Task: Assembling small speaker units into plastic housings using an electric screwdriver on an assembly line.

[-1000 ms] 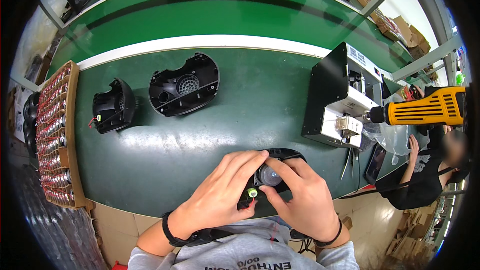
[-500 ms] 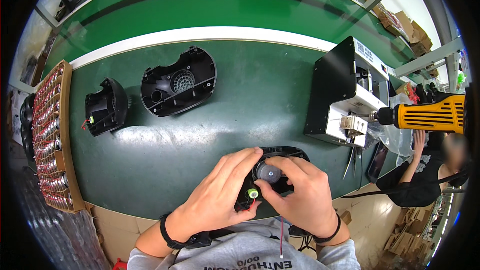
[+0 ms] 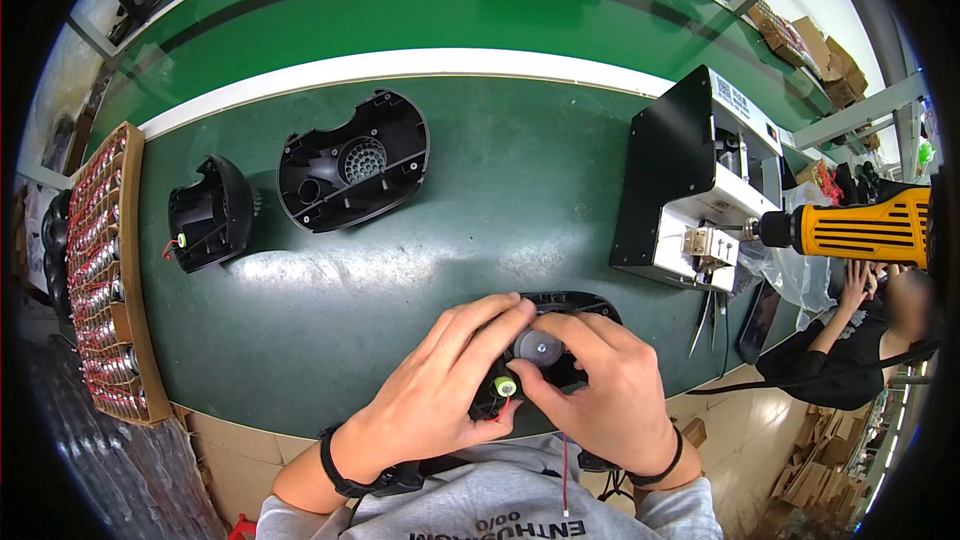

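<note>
At the table's near edge lies a black plastic housing half (image 3: 572, 302), partly covered by both hands. A round grey disc-shaped part with a small metal centre (image 3: 541, 348) sits in it. My right hand (image 3: 612, 380) pinches this disc between thumb and bent fingers. My left hand (image 3: 445, 370) grips the housing's left side, its fingertips close to the disc. Below those fingers shows a yellow-green cylindrical cell (image 3: 504, 387) with a red wire. A thin red-and-black lead (image 3: 565, 470) hangs down in front of my shirt.
Two more black housing parts, one large (image 3: 395, 183) and one smaller (image 3: 228, 210), lie further left. A carton of small metal motors (image 3: 105, 280) lines the left edge. At right stand a black-and-white machine (image 3: 665, 185) and a yellow power tool (image 3: 865, 227); a co-worker (image 3: 835, 360) is beyond.
My hands keep nearly the same hold on the disc and housing. The view has shifted slightly. At right, the co-worker's hands have moved.
</note>
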Demonstrator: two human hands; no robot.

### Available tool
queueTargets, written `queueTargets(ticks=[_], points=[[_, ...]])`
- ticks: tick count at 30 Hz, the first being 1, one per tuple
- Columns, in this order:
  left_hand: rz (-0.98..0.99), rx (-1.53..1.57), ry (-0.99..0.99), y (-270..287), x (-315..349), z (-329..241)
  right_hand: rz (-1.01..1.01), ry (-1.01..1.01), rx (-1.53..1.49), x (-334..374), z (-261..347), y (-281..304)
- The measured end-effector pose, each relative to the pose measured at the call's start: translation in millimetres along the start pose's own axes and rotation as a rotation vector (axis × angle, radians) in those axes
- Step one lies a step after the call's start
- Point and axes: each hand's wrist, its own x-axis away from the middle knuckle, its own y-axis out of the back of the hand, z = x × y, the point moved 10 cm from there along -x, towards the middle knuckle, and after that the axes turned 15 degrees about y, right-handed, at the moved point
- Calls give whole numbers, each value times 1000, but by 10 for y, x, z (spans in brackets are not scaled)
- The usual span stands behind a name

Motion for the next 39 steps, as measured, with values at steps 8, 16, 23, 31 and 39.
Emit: queueTargets(ticks=[8,16,23,31,39], points=[[25,-164,32,-28,58,153,-368,48,-36,111,6,794],[53,-263,8,-114,-23,-4,-1388,264,-291,642,-651,2368],[52,-246,-46,-198,-69,-51,-476,581,-923,-245,-342,2305],[105,-136,-147,-398,-288,-73,-359,213,105,394,128,1083],[96,43,-267,-541,-365,-161,-79,-180,-27,381,-462,457]])
